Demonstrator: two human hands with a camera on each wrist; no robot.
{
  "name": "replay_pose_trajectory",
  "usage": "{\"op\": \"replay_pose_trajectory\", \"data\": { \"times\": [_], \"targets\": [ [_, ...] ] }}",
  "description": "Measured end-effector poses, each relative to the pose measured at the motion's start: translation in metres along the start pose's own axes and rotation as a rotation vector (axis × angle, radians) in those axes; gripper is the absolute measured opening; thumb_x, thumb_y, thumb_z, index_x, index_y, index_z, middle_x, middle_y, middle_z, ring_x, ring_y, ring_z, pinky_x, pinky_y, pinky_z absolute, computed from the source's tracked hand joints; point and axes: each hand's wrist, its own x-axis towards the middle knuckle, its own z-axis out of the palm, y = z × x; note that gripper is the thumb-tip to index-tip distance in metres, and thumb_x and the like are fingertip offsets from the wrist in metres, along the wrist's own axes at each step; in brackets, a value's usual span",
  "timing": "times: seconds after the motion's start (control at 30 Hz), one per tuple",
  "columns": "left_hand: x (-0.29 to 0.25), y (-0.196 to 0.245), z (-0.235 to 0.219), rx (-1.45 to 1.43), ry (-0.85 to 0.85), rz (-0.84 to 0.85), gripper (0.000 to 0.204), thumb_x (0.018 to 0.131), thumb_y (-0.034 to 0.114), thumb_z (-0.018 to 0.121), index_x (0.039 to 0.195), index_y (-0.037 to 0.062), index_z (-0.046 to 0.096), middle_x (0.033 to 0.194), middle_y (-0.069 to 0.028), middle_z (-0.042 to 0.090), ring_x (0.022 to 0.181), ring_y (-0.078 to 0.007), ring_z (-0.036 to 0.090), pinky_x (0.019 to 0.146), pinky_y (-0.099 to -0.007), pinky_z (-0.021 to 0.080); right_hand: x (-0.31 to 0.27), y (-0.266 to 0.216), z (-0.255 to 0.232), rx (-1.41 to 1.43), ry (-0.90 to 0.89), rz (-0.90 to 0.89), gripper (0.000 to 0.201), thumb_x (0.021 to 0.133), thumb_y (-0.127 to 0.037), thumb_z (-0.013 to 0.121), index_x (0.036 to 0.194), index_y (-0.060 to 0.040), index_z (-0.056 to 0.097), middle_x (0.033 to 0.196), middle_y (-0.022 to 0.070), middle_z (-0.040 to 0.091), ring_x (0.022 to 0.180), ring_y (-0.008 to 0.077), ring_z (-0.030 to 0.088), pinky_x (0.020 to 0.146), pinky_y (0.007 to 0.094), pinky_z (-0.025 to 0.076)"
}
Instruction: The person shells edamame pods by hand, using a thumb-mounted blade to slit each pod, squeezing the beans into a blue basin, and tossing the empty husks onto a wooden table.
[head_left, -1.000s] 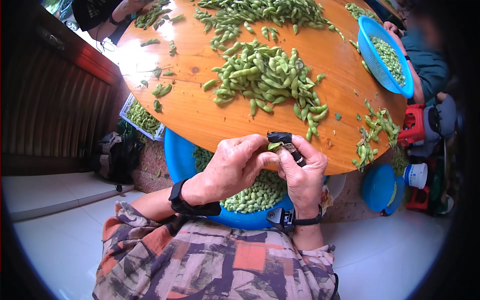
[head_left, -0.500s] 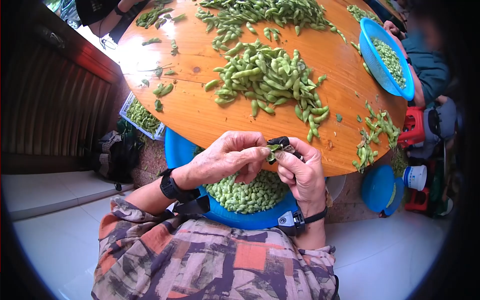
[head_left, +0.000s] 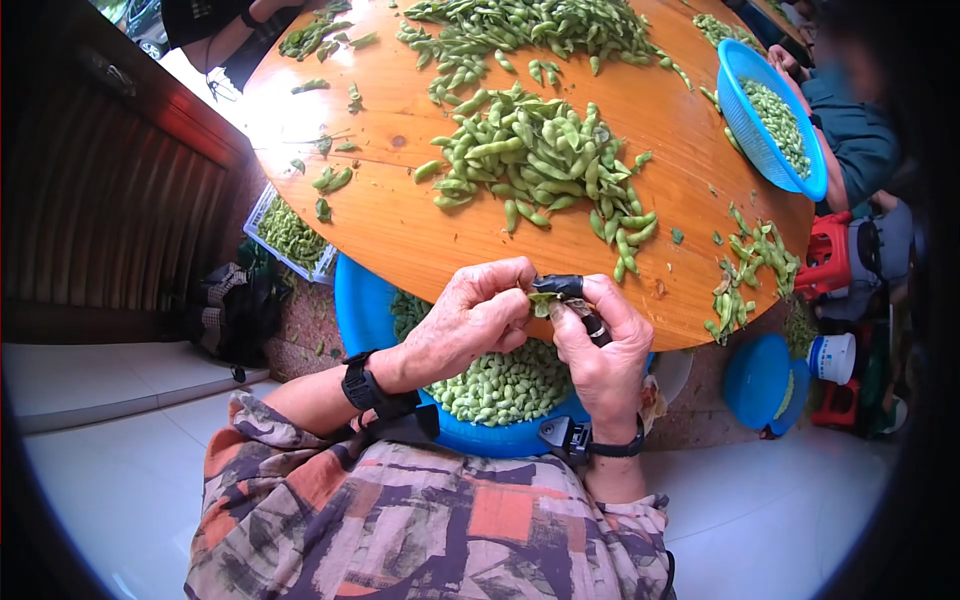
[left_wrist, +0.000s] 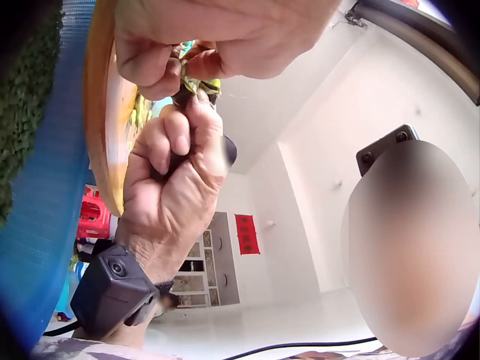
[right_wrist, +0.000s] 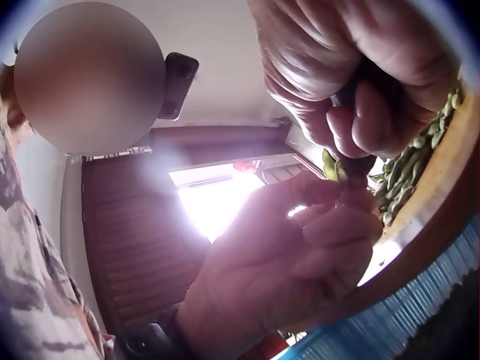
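Above the near table edge, my left hand pinches a green soybean pod between thumb and forefinger. Facing it, my right hand has its thumb against the same pod. Something black covers the end of the right forefinger. A black object like a short handle is gripped in the right palm, mostly hidden by the curled fingers. In the right wrist view part of the pod sticks out between the two hands. Below them a blue basin holds many shelled green soybeans.
Piles of whole pods lie on the wooden table. A blue basket of beans stands at the right edge by another person. A white crate of pods is at left; a red stool and white bucket are at right.
The left hand's fingers have curled in closer to the pod, and the hand has shifted slightly right since half a second ago. The right hand stays near the same spot.
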Motion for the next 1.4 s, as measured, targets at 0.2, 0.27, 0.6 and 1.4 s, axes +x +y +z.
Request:
{"op": "replay_pose_trajectory", "data": {
  "times": [0.2, 0.27, 0.6, 1.4],
  "targets": [
    [-0.011, 0.014, -0.010, 0.901, -0.365, 0.178, 0.014, 0.094, 0.010, 0.062, 0.103, 0.0008, 0.067, 0.095, -0.0054, 0.065, 0.085, -0.0182, 0.064, 0.075, -0.0299, 0.052, -0.004, -0.007, -0.090, -0.238, -0.265, -0.051, 0.021, 0.075, 0.000, 0.067, 0.096, 0.0034, 0.069, 0.064, 0.0062, 0.057, 0.051, 0.0157, 0.054, 0.051, 0.0308, 0.042],
    [-0.011, 0.024, -0.008, 1.075, -0.478, 0.351, 0.012, 0.091, 0.005, 0.064, 0.101, 0.0007, 0.068, 0.101, -0.0092, 0.066, 0.090, -0.0241, 0.067, 0.079, -0.0329, 0.053, -0.016, -0.018, -0.128, -0.437, -0.343, -0.052, 0.023, 0.074, -0.001, 0.068, 0.097, 0.0027, 0.070, 0.068, 0.0115, 0.062, 0.052, 0.0198, 0.057, 0.052, 0.0313, 0.044],
    [0.059, 0.057, -0.048, 1.601, 0.007, 0.695, 0.024, 0.078, -0.005, 0.064, 0.100, 0.0027, 0.069, 0.094, -0.0125, 0.057, 0.084, -0.0330, 0.062, 0.072, -0.0416, 0.052, -0.021, -0.017, -0.126, -0.546, -0.234, -0.005, 0.019, 0.078, 0.004, 0.063, 0.096, 0.0037, 0.068, 0.078, 0.0164, 0.066, 0.063, 0.0250, 0.063, 0.060, 0.0311, 0.048],
    [0.008, 0.023, -0.005, 0.330, -0.055, 0.068, 0.009, 0.096, 0.011, 0.065, 0.099, 0.0036, 0.061, 0.079, 0.0000, 0.064, 0.070, -0.0058, 0.062, 0.059, -0.0206, 0.049, -0.037, -0.015, -0.138, -0.758, 0.057, 0.309, 0.019, 0.085, -0.005, 0.065, 0.101, 0.0033, 0.068, 0.076, 0.0201, 0.065, 0.059, 0.0238, 0.060, 0.055, 0.0326, 0.045]
  ]
}}
